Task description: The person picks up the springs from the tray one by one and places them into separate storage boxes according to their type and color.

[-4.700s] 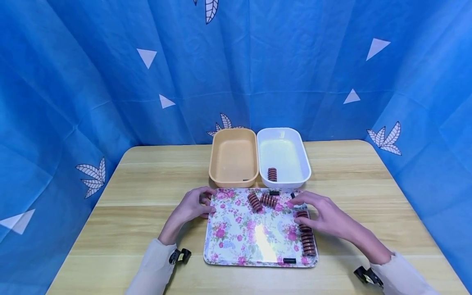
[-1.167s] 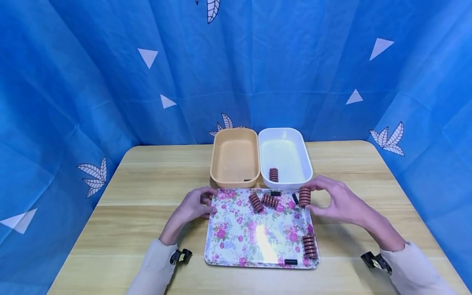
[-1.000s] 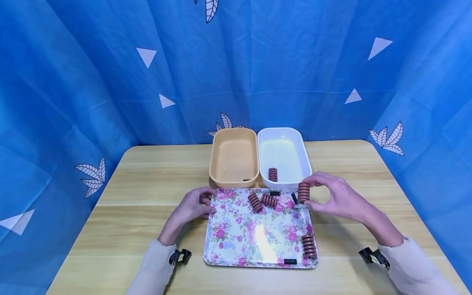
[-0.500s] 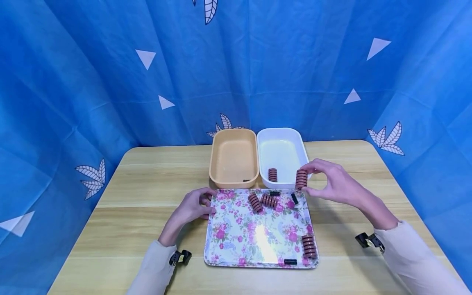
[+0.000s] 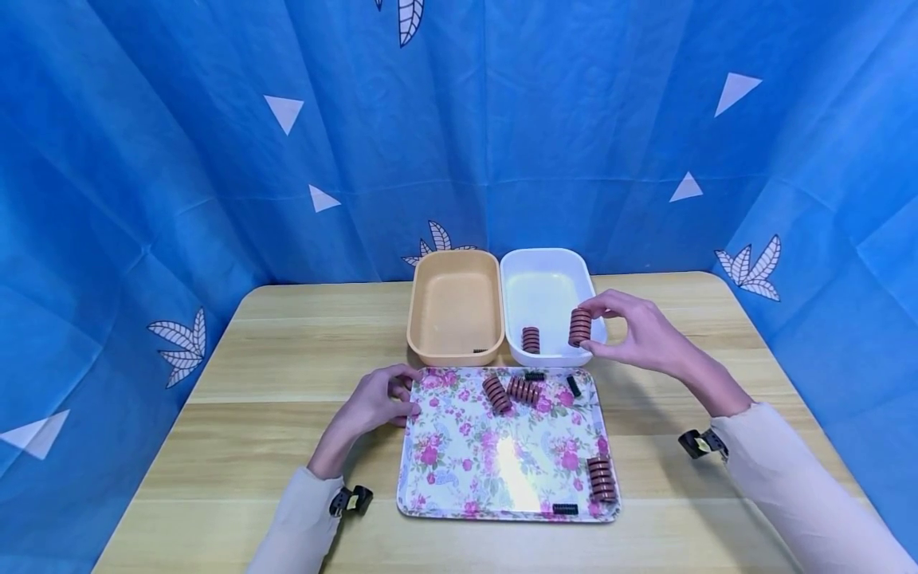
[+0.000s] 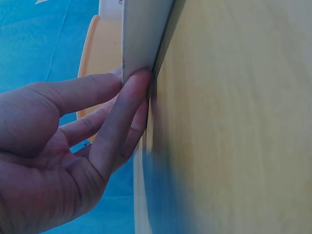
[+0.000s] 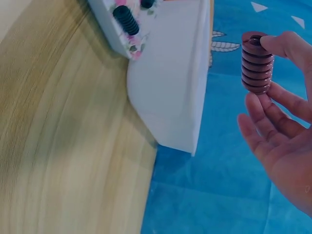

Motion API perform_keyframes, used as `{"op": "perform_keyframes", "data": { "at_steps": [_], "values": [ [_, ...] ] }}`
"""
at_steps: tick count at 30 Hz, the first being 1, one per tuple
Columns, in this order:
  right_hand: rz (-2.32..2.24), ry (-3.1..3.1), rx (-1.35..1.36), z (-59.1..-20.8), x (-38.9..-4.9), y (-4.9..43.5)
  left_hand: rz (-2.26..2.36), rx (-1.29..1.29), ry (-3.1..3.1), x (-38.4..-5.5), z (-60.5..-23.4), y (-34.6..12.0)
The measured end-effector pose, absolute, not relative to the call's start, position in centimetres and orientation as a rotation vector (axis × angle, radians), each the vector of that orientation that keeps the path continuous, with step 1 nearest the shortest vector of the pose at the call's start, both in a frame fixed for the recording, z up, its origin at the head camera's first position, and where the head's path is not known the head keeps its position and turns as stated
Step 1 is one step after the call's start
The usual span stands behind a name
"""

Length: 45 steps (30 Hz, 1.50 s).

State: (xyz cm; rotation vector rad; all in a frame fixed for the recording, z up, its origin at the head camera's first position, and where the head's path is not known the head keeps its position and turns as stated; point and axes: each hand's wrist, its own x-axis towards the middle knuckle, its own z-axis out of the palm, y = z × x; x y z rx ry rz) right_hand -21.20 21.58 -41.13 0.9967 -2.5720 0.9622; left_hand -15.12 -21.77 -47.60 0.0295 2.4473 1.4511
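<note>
My right hand (image 5: 637, 331) pinches a thick brown coil spring (image 5: 580, 328) by its two ends, over the right side of the white bin (image 5: 552, 263). In the right wrist view the thumb is on one end of the spring (image 7: 257, 63) and fingertips on the other. My left hand (image 5: 374, 400) grips the left edge of the flowered tray (image 5: 459, 478); in the left wrist view the fingers pinch the tray wall (image 6: 144, 39). On the tray lie brown springs (image 5: 496, 395), one at the lower right (image 5: 602, 479), and small black springs (image 5: 565, 509).
Another brown spring (image 5: 531, 340) lies in the white bin. Left of it stands an orange bin (image 5: 456, 259) with a small dark spring (image 5: 480, 351) near its front wall. Both bins stand behind the tray on the wooden table (image 5: 287, 343), before a blue curtain (image 5: 459, 119).
My right hand has taken a brown spring from the tray's right side, lifted it and carried it away from me over the white bin. The left hand has stayed at the tray's edge.
</note>
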Motion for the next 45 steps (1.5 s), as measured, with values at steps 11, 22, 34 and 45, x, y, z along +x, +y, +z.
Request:
{"op": "perform_keyframes", "data": {
  "at_steps": [11,22,34,45],
  "values": [
    [1.007,-2.638,0.94,-41.8,-22.8,21.2,1.44,0.03,2.453,-15.0,-47.4,-21.7],
    [1.0,-2.71,0.912,-42.6,-24.1,20.2,1.454,0.032,2.442,-14.9,-47.5,-21.9],
    [0.968,-2.791,0.921,-43.3,-24.9,19.5,1.452,0.048,2.443,-15.0,-47.7,-21.8],
    [0.853,-2.917,0.94,-43.5,-25.6,18.3,1.466,0.049,2.438,-15.0,-47.7,-21.9]
  ]
}}
